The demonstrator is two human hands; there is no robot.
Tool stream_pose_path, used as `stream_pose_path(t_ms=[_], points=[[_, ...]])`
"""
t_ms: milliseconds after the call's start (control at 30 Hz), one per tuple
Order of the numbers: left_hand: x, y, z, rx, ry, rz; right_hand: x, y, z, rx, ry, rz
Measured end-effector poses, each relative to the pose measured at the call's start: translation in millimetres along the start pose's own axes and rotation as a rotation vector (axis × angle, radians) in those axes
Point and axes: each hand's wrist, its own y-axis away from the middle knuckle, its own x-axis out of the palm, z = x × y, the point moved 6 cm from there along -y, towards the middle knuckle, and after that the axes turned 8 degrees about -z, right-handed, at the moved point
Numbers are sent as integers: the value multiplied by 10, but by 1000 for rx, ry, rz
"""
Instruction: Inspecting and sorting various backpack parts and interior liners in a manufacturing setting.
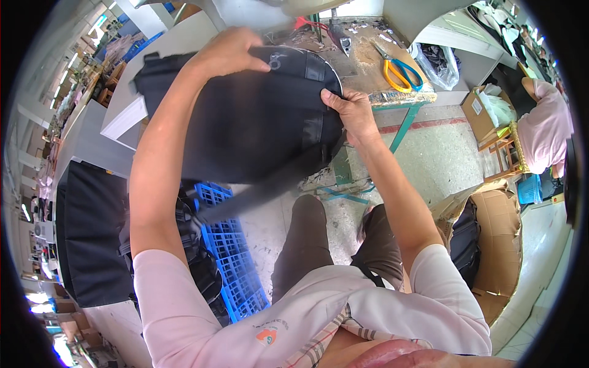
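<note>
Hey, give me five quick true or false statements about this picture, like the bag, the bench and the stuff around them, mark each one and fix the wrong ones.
1. The right hand grips the right edge of the black bag. True.
2. The scissors on the workbench have two red handles. False: one handle is yellow, the other blue.
3. A blue plastic pallet shows below the black bag in the picture. True.
4. The cardboard box at lower right is closed. False: it is open, with something black inside.
5. The left hand is holding the scissors. False: it is at the black bag's upper edge.
</note>
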Motion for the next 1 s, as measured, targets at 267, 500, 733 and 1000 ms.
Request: stream_pose_path(t_ms=[267,500,733,1000], points=[[31,-293,-93,54,-283,-291,-128,-159,-91,2,-42,-158],[31,-447,-206,70,-269,-321,-228,-204,-50,29,-107,-185],[195,-615,-293,25,-219,-173,-419,-156,-118,118,-117,-203],[678,44,-148,96,130,165,-595,149,-85,108,205,-84]])
